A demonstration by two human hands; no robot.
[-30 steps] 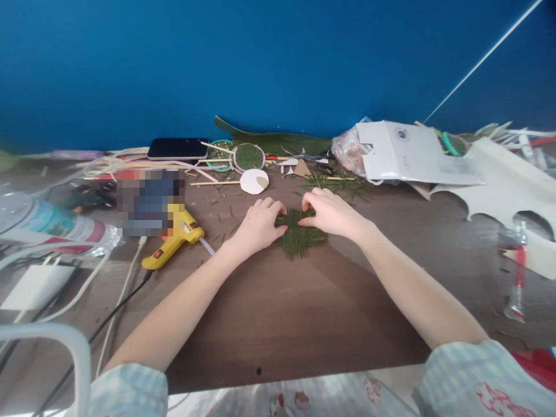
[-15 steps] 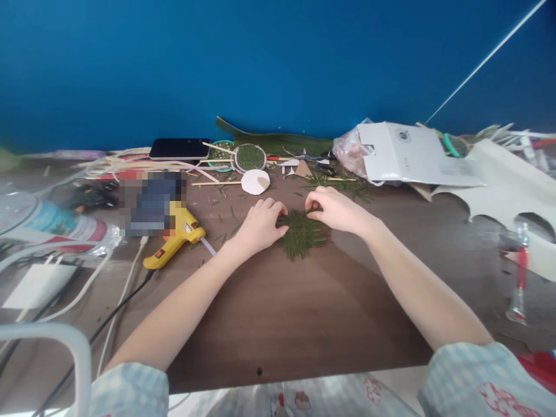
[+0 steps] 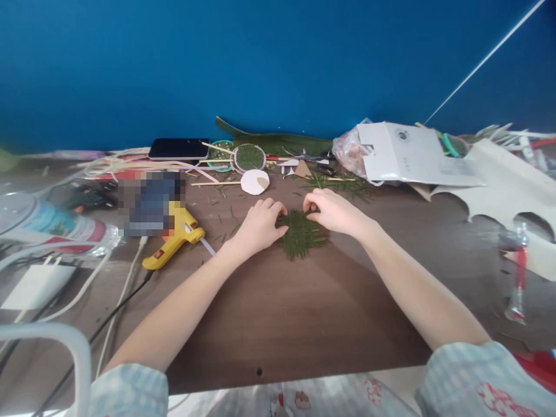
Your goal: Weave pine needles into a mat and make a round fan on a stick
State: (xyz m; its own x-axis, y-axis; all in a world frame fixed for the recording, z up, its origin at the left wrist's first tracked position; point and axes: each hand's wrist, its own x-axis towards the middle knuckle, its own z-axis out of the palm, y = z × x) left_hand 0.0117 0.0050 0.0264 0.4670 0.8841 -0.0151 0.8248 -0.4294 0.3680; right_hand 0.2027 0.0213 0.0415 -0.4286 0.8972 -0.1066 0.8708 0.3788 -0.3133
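A small mat of woven green leaf strips (image 3: 302,234) lies flat on the brown table, loose strip ends sticking out along its right and lower sides. At its left edge is my left hand (image 3: 260,226), with curled fingers and the thumb resting against the weave. My right hand (image 3: 334,211) pinches at the upper right corner of the mat, thumb and forefinger closed on a leaf strip there. The pinched end is mostly hidden by the fingers. Just behind the hands sit a white paper disc (image 3: 255,182) on a stick and a round leaf-filled hoop (image 3: 249,158).
Left of my arm lies a yellow hot glue gun (image 3: 174,240) with its cord. A phone (image 3: 179,149), scissors (image 3: 325,168) and leaf scraps line the back. A white box (image 3: 417,153) and cut cardboard (image 3: 499,179) stand at right, near a red-and-clear tube (image 3: 519,278).
My right hand has shifted very slightly left and down at the mat's corner. My left hand stays in place at the left edge.
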